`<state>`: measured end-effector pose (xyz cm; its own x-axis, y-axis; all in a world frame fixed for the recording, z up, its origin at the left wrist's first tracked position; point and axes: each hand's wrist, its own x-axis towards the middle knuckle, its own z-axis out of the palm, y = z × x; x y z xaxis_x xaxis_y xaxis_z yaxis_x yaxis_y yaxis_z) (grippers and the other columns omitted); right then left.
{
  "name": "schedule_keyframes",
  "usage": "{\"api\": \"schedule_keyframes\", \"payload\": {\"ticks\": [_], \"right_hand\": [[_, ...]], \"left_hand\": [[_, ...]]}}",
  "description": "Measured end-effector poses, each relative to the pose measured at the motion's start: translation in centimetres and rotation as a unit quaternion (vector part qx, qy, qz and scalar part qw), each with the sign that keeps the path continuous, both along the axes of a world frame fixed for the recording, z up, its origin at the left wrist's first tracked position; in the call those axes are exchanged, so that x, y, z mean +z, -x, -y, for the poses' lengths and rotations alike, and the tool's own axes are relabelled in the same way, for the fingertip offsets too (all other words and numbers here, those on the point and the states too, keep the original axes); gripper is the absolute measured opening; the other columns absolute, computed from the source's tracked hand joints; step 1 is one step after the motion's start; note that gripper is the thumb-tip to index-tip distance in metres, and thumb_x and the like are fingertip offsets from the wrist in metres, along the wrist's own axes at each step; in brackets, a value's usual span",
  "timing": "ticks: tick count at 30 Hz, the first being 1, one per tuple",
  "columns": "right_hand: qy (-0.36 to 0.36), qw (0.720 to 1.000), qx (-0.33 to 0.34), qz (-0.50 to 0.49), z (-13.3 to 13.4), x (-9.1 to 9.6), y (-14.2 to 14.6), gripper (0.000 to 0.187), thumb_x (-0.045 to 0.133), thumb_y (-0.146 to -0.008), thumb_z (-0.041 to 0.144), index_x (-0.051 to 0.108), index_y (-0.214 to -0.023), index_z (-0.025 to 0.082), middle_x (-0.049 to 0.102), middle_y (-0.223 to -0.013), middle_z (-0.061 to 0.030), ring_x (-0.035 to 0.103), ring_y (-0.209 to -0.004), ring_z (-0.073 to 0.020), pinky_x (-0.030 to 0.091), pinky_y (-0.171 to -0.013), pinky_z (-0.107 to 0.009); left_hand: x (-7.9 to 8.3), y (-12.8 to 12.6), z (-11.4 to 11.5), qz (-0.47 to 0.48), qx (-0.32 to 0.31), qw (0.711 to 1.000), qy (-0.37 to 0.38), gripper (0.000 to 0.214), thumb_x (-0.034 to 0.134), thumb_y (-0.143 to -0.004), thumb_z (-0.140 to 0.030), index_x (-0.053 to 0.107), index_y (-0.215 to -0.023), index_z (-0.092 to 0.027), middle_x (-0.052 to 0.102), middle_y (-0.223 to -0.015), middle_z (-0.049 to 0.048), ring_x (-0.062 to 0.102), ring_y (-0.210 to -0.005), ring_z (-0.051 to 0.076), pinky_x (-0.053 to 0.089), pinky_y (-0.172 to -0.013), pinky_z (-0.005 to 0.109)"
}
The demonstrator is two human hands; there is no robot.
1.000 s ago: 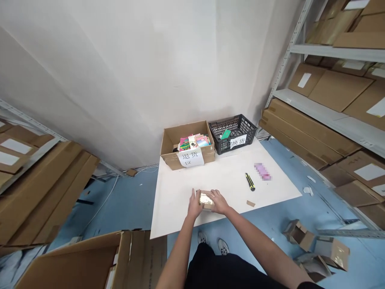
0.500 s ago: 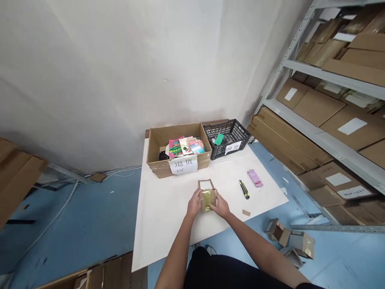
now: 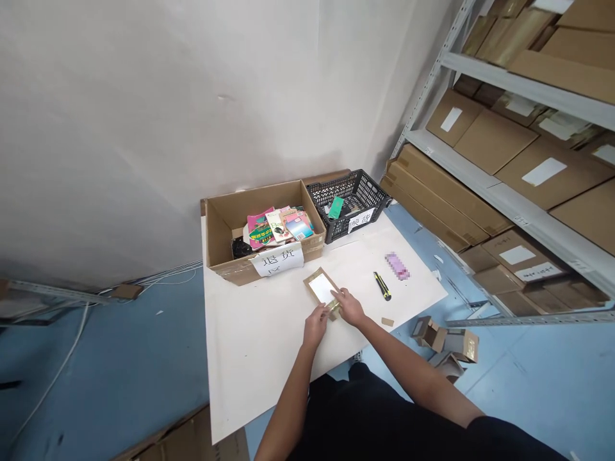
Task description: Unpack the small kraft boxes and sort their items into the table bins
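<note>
A small brown cardboard box (image 3: 313,282) with a white label on its upper face lies at an angle on the white table (image 3: 254,358). My left hand (image 3: 316,325) is closed on its near end, fingertips pinched at a shiny taped edge. My right hand (image 3: 350,307) grips the right side, with fingers reaching over the label. Both hands partly hide the near end, so I cannot tell how far it is open. To the right lie a black and yellow utility knife (image 3: 383,286) and a blurred-out purple item (image 3: 396,266).
A large cardboard box (image 3: 225,269) holding colourful booklets stands at the table's back, next to a black plastic crate (image 3: 346,227) with a green item inside. A cardboard scrap (image 3: 387,321) lies near the right edge. Opened boxes (image 3: 461,346) sit on the floor beside loaded shelves (image 3: 485,173).
The small box has turned and tilted, so its white label now shows fully where the taped face was. Both hands have shifted to its near end. My view has swung slightly.
</note>
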<state>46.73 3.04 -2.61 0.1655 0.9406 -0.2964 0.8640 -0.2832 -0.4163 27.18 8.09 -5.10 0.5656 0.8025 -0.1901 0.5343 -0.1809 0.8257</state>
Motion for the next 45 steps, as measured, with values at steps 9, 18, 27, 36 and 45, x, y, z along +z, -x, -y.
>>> {"api": "schedule_keyframes", "payload": {"ticks": [9, 18, 27, 36, 45], "right_hand": [[0.06, 0.996, 0.066, -0.033, 1.1, -1.1, -4.9, 0.084, 0.057, -0.091, 0.016, 0.029, -0.169, 0.032, 0.044, -0.164, -0.0102, 0.049, -0.142, -0.0299, 0.045, -0.112, -0.039], [0.062, 0.99, -0.122, -0.033, 2.8, -2.8, -19.5, 0.071, 0.058, -0.094, 0.02, 0.04, -0.163, 0.025, 0.043, -0.164, -0.0122, 0.042, -0.147, -0.029, 0.041, -0.115, -0.04], [0.169, 0.943, -0.276, -0.075, 3.9, -8.2, -23.2, 0.051, 0.06, -0.1, 0.028, 0.051, -0.149, 0.017, 0.063, -0.141, -0.0173, 0.064, -0.125, -0.0274, 0.05, -0.098, -0.034], [0.025, 0.977, -0.128, -0.168, -2.0, -4.2, -14.4, 0.051, 0.04, -0.108, 0.029, 0.037, -0.158, 0.021, 0.076, -0.116, -0.007, 0.073, -0.1, -0.0224, 0.053, -0.089, -0.031], [0.075, 0.995, 0.055, -0.045, -3.5, -1.0, -2.6, 0.07, 0.058, -0.098, 0.022, 0.036, -0.164, 0.033, 0.071, -0.131, -0.0092, 0.074, -0.106, -0.025, 0.052, -0.089, -0.031]], "left_hand": [[0.6, -4.8, -3.1, -0.222, 0.003, 0.969, -0.105, 0.059, 0.068, -0.09, -0.031, 0.059, -0.148, -0.021, 0.047, -0.165, 0.0106, 0.034, -0.156, 0.033, 0.04, -0.123, 0.046], [-2.7, -4.8, -5.6, -0.332, -0.061, 0.941, -0.03, 0.098, 0.067, -0.085, -0.052, 0.023, -0.167, -0.022, 0.014, -0.178, 0.0179, 0.047, -0.15, 0.038, 0.047, -0.115, 0.047], [-3.3, -6.3, -2.8, -0.294, -0.037, 0.954, 0.043, 0.115, 0.076, -0.078, -0.058, 0.016, -0.169, -0.023, 0.001, -0.178, 0.0195, 0.032, -0.159, 0.036, 0.048, -0.115, 0.044], [-1.1, -7.9, -1.6, -0.328, -0.036, 0.94, 0.093, 0.107, 0.079, -0.084, -0.043, 0.014, -0.169, -0.033, -0.01, -0.178, 0.0155, 0.047, -0.15, 0.035, 0.052, -0.104, 0.039], [-0.9, -7.2, 0.1, -0.296, 0.029, 0.955, 0.016, 0.118, 0.082, -0.08, -0.045, 0.008, -0.171, -0.031, -0.001, -0.18, 0.0111, 0.055, -0.141, 0.033, 0.055, -0.097, 0.039]]}}
